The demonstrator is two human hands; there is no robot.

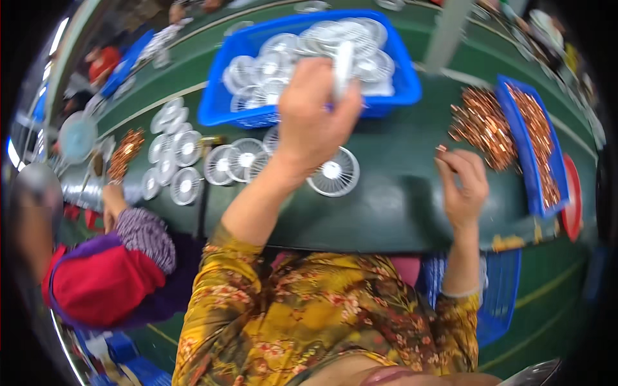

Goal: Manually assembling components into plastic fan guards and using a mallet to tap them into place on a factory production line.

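Discs (pixel 331 170), white and wheel-like with fine spokes, lie on the green bench (pixel 399 209); one sits just right of the left forearm, and others lie to its left, overlapping in part. The left hand (pixel 314 119) is raised over the near side of the blue bin (pixel 215 112), its fingers closed on a white piece (pixel 344 67) that stands up between thumb and fingers. Blur hides the exact shape of that piece, and whether it touches the discs behind it cannot be told. The bin is heaped with more such discs, lying at various tilts.

The right hand (pixel 465 186) is above the bench, well apart from the left one. Its grip is narrow: thumb and forefinger pinch a small copper piece (pixel 441 148) at their tips, and the other fingers are bent. Ahead of it and to its right is a loose copper pile (pixel 486 128), close beside a long blue tray (pixel 528 170) that holds more copper pieces. A red thing (pixel 571 196) shows past the tray's right side, partly hidden.

At left, a co-worker in a red cap (pixel 106 283) has a hand (pixel 113 198) near a smaller copper heap (pixel 125 154), with a cluster of discs to its right. Under the bench at right is a blue basket (pixel 499 296).
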